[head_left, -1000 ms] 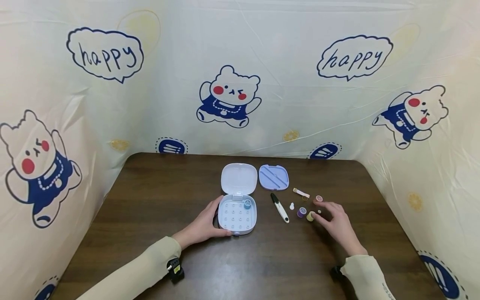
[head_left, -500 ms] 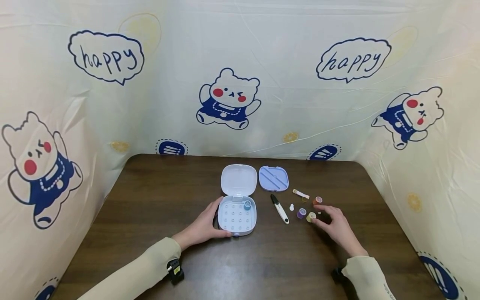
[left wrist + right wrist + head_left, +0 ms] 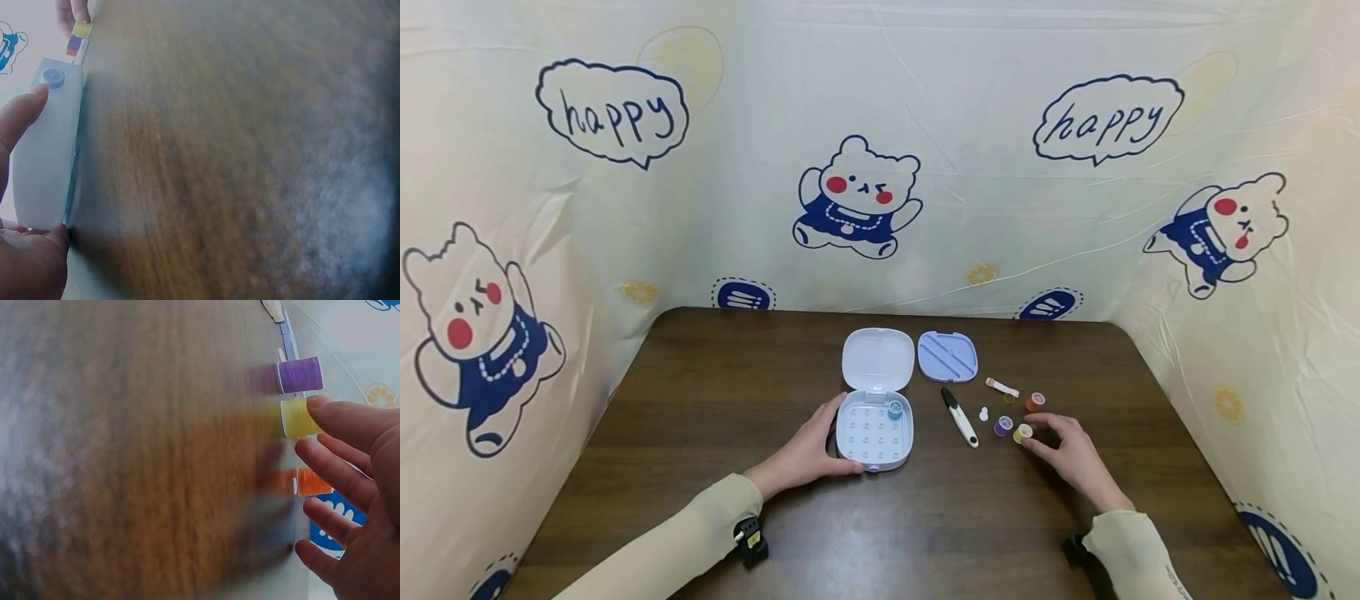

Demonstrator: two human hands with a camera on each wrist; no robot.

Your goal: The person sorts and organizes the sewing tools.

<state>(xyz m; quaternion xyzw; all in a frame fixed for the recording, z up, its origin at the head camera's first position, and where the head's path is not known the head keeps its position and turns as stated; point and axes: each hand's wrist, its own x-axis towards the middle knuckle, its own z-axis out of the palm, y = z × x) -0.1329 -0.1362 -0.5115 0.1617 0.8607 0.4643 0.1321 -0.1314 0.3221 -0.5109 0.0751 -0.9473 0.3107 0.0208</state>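
My left hand [image 3: 805, 446] holds a pale blue sewing box [image 3: 875, 429] at its left side, thumb along the front and fingers behind. The box stands with its lid [image 3: 877, 358] raised; a blue thread spool [image 3: 895, 408] sits on a peg at the back right. On the table, my right hand [image 3: 1071, 454] pinches a yellow thread spool [image 3: 300, 419] between thumb and index finger, the other fingers spread. A purple thread spool [image 3: 300, 375] stands beside it on the left. Behind the fingers is an orange thread spool [image 3: 1035, 402].
A lilac tray [image 3: 948, 357] lies behind the box on the right. Thread snips [image 3: 960, 417] lie between box and spools. A small white piece [image 3: 983, 413], a rolled tape measure [image 3: 1002, 387] and a small ring [image 3: 1009, 398] lie nearby. A printed curtain [image 3: 880, 100] surrounds the table.
My right index finger has drawn back from the orange spool toward the yellow one, closing the gap to the thumb. The orange spool shows more of its side now. My left hand stays put.
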